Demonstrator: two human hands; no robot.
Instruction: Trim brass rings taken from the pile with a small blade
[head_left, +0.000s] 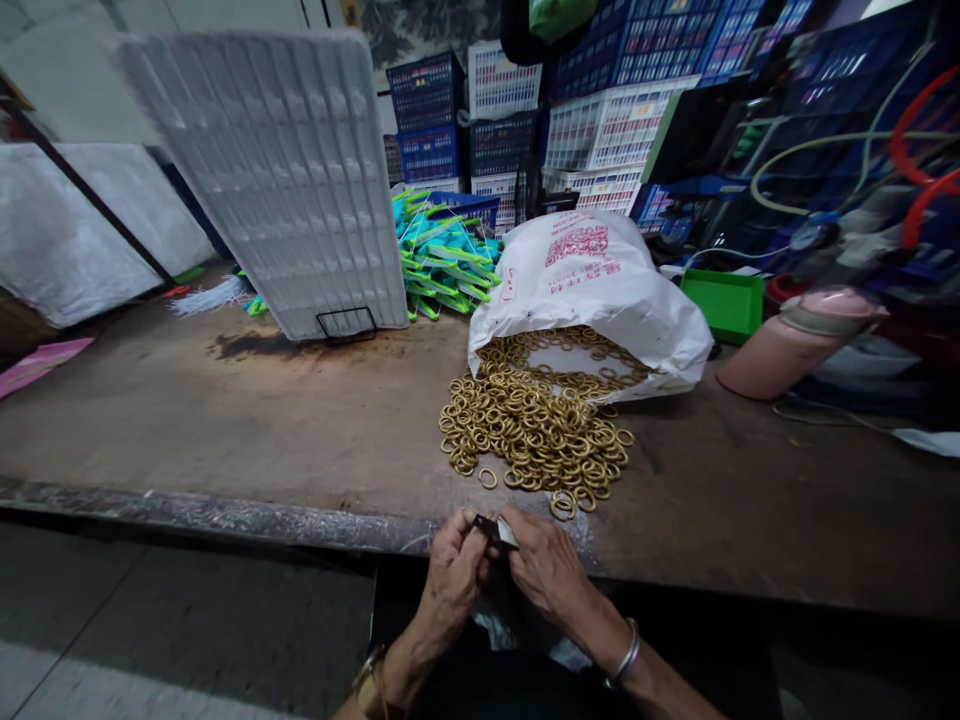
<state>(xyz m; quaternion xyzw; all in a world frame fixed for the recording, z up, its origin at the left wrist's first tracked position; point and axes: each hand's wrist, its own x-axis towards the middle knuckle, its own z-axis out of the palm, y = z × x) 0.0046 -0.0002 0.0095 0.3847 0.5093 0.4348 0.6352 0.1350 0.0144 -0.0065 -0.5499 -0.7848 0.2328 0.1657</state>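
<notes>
L hand (456, 562) n R hand (546, 558) both pinching a dark/pale piece (507, 534), approx 7 o'clock of the ring pile (536, 425), nr counter (225, 430) edge. Prob light n stiff imo; hold flat sides, might be sharp.

Left hand (452, 568) at table edge (225, 515), near side, fingers bent in a pinch, thumb uppermost | Right hand (546, 560) at same edge, just beside left, fingers curled inward, back upward | Left forearm (409, 655) and right forearm (667, 680) converging toward that edge.
</notes>
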